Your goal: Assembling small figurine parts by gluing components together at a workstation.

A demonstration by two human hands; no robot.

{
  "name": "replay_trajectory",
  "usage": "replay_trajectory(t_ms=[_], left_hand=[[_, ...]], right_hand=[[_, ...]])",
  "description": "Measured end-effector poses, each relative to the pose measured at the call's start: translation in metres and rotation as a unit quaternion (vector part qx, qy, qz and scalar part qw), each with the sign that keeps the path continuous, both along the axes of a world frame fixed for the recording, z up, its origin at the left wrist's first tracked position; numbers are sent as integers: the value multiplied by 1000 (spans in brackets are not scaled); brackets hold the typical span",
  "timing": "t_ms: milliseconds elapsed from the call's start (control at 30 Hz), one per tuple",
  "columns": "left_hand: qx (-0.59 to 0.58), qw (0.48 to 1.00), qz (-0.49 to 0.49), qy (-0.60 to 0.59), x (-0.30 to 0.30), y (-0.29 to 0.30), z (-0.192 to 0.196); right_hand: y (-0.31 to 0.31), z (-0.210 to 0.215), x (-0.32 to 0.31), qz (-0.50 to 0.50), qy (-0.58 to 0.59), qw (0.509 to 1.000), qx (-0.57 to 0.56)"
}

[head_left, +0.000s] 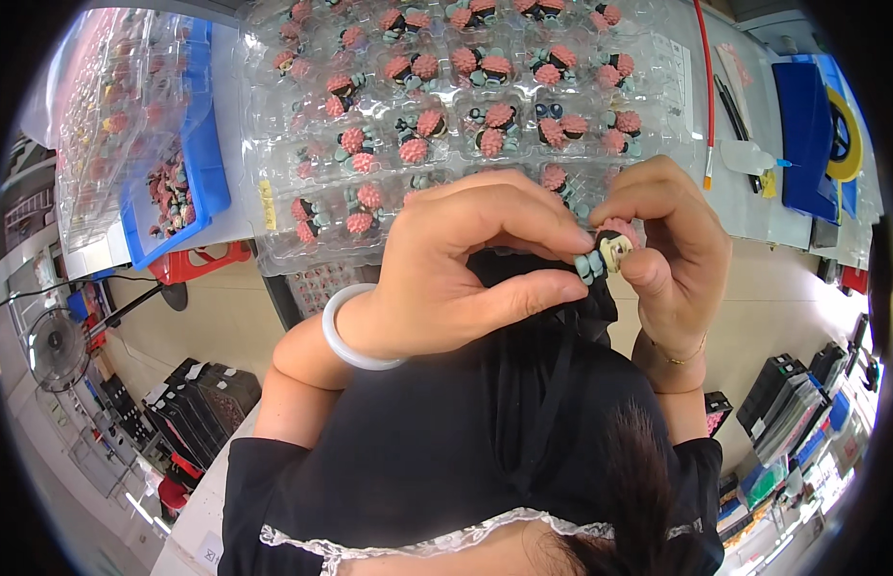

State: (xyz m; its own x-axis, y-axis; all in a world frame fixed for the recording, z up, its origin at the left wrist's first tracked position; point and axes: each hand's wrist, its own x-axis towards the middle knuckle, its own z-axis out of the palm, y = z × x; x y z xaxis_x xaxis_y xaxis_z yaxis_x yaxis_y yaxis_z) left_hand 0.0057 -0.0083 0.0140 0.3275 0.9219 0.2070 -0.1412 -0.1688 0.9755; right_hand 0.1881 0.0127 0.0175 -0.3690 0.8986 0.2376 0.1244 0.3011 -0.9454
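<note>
Both my hands hold one small figurine (607,252) with pink bumpy hair, a pale face and pale green parts, raised close in front of my chest. My left hand (456,269), with a white bangle on its wrist, pinches the figurine's left side between thumb and forefinger. From the right, the fingers of my right hand (672,250) curl around it. Beyond my hands lies a clear plastic tray (273,206) whose pockets hold several more pink and green figurines (422,134).
A blue bin (208,158) with more small parts sits at the left under stacked clear trays (110,115). A white squeeze bottle (749,156), a red-handled brush (705,96) and a blue box (809,134) lie at the right. A fan (55,348) and black stacks stand on the floor.
</note>
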Motion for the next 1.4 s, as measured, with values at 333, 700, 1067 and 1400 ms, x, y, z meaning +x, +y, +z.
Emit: replay_trajectory(t_ms=[333, 700, 1067, 1400], left_hand=[[72, 997, 7, 34, -1, 0, -3], [100, 994, -28, 37, 0, 0, -4], [-20, 999, -20, -23, 1, -5, -4], [63, 992, 44, 98, -1, -4, 2]], right_hand=[[1, 2, -3, 35, 1, 999, -24], [1, -2, -6, 38, -12, 999, -29], [0, 0, -12, 11, -37, 999, -22], [-9, -5, -12, 38, 72, 976, -201]])
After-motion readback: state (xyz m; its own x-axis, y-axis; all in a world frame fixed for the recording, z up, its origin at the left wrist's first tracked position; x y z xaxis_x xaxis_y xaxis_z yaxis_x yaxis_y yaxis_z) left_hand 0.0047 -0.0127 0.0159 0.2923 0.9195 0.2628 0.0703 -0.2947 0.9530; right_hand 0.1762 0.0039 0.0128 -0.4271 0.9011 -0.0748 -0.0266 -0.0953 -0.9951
